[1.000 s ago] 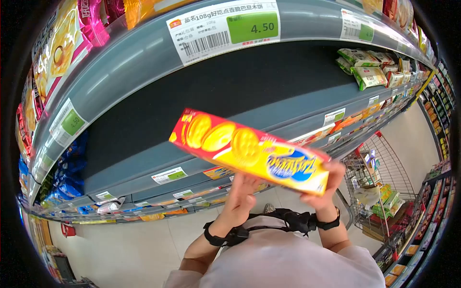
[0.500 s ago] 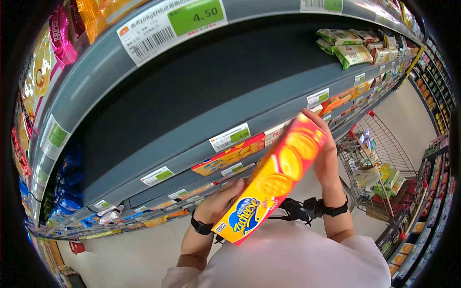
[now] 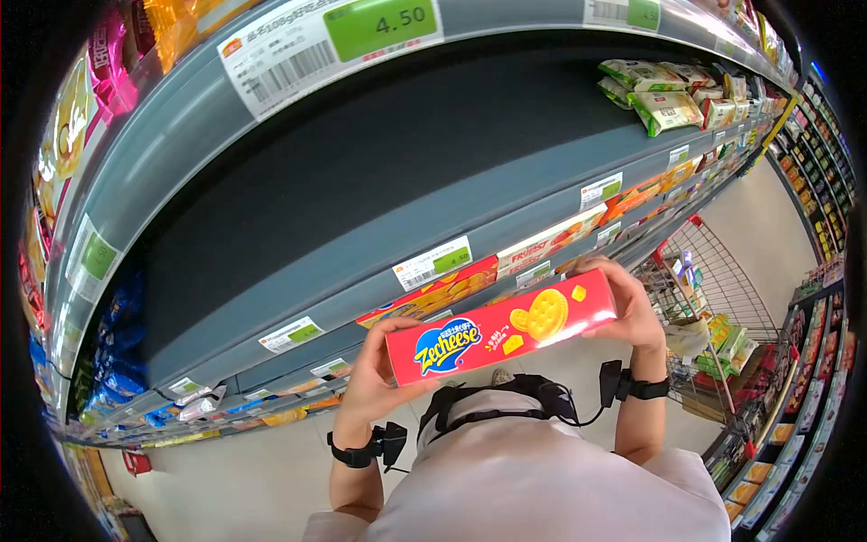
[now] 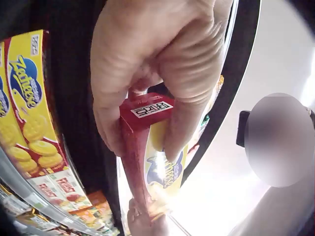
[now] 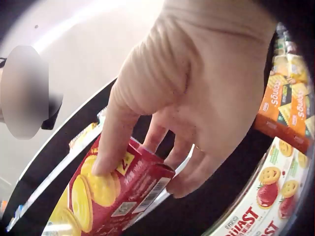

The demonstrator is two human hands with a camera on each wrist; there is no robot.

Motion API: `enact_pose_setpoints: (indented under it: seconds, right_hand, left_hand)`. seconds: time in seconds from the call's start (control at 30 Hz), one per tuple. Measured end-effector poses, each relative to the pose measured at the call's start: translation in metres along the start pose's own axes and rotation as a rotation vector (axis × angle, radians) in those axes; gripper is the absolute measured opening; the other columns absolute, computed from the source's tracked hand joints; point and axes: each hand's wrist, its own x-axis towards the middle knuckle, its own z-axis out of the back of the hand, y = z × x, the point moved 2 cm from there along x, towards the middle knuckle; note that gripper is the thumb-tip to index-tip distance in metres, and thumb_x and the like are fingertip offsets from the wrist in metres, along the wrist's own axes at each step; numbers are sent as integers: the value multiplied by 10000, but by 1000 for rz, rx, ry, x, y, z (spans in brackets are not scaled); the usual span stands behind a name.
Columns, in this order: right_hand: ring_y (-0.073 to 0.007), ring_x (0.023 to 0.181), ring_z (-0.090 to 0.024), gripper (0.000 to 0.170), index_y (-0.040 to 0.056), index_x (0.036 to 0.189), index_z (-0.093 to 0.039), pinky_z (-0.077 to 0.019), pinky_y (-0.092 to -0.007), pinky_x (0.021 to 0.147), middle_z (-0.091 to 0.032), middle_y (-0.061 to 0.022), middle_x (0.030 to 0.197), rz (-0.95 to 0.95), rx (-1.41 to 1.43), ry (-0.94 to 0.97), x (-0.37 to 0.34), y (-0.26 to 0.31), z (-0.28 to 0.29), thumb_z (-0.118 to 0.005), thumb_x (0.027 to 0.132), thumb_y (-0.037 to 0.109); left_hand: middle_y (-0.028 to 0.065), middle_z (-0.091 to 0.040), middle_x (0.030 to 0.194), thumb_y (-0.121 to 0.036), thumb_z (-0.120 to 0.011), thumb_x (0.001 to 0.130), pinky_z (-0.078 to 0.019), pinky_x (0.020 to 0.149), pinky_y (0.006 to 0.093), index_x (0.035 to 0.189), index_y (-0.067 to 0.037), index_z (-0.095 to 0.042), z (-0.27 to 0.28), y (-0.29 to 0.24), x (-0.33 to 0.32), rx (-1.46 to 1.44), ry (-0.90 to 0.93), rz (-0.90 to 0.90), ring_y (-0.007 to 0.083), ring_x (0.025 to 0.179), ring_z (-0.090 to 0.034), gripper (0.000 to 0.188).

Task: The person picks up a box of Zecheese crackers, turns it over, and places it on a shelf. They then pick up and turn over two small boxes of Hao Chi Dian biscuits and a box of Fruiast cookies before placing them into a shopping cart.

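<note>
Held level before the torso in the head view is a red Zecheese biscuit box, its logo upright. My left hand grips its left end and my right hand grips the right end. In the left wrist view, the thumb and fingers of the left hand straddle the red end, which bears a printed white label. The right wrist view shows the right thumb on the box's yellow biscuit face, with the other fingers partly hidden on the far side.
A dark shelf stretches in front, with green-white snack packs at its right. Below it are more Zecheese boxes and white FRUIEST boxes. A wire shopping cart with goods stands at right.
The box has turned from a steep tilt to nearly level, and its red logo side now shows instead of the yellow one. Both hands have shifted to opposite ends of it.
</note>
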Motion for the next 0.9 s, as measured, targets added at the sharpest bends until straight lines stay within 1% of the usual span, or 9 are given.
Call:
enact_pose_setpoints:
  seconds: [0.07,0.13,0.17,0.27,0.43,0.5,0.63,0.7,0.9]
  right_hand:
    - [-242,1207,-483,709,51,1260,-531,-355,-378,1058,-557,-87,1248,-54,-177,43,8,-9,-4,-832,619,32]
    - [-266,1225,-464,718,60,1260,-534,-348,-389,1065,-553,-88,1265,-10,-371,59,21,-8,-16,-832,607,35]
    - [-290,1244,-445,727,68,1260,-538,-341,-399,1072,-549,-89,1281,36,-567,67,29,-7,-24,-832,596,38]
    - [-322,1284,-398,699,85,1270,-536,-336,-410,1069,-549,-100,1293,23,-573,-13,49,-46,-36,-822,634,116]
    - [-365,1237,-460,633,50,1233,-545,-374,-415,1032,-535,-214,1277,147,-459,-1,104,-79,-44,-817,697,248]
    - [-380,1195,-492,644,46,1239,-541,-390,-405,1019,-526,-234,1281,-163,-503,45,111,-58,-48,-801,715,315]
    - [-374,1215,-478,706,60,1290,-519,-380,-404,1027,-532,-248,1275,61,-541,26,118,-92,-41,-749,740,440]
    - [-315,976,-611,581,38,1172,-586,-489,-369,836,-632,-196,1069,82,-660,-56,114,-90,-46,-783,735,366]
    - [-382,1077,-571,692,40,1278,-531,-414,-433,956,-623,-245,1107,63,-746,42,119,-93,-47,-723,762,459]
  left_hand:
    - [97,-527,1262,-7,-847,630,-412,1022,359,1295,-49,-457,7,8,-4,66,-62,7,201,1219,-481,772]
    - [114,-543,1254,-35,-840,636,-404,1020,380,1232,-54,-533,15,5,-9,648,-175,-189,257,1192,-502,670]
    - [114,-543,1254,-35,-840,636,-404,1020,380,1232,-54,-533,17,6,-9,652,-177,-184,257,1192,-502,670]
    - [155,-555,1251,-111,-843,647,-395,1004,395,1229,-33,-546,31,14,-7,897,-377,-174,325,1176,-501,658]
    - [199,-554,1238,-152,-791,752,-383,986,365,1208,42,-532,79,47,15,695,-361,-43,307,1114,-538,559]
    - [178,-558,1239,-139,-758,798,-380,980,344,1200,52,-532,91,51,24,710,-520,-88,254,1110,-536,499]
    - [179,-529,1275,-174,-675,881,-373,987,350,1267,64,-460,114,68,29,713,-433,-104,254,1143,-515,502]
    - [182,-530,1277,-189,-660,893,-374,987,350,1278,66,-455,110,59,34,718,-397,-70,259,1144,-516,506]
    - [197,-530,1276,-211,-658,898,-370,994,364,1303,69,-436,104,50,33,702,-342,-36,270,1154,-511,540]
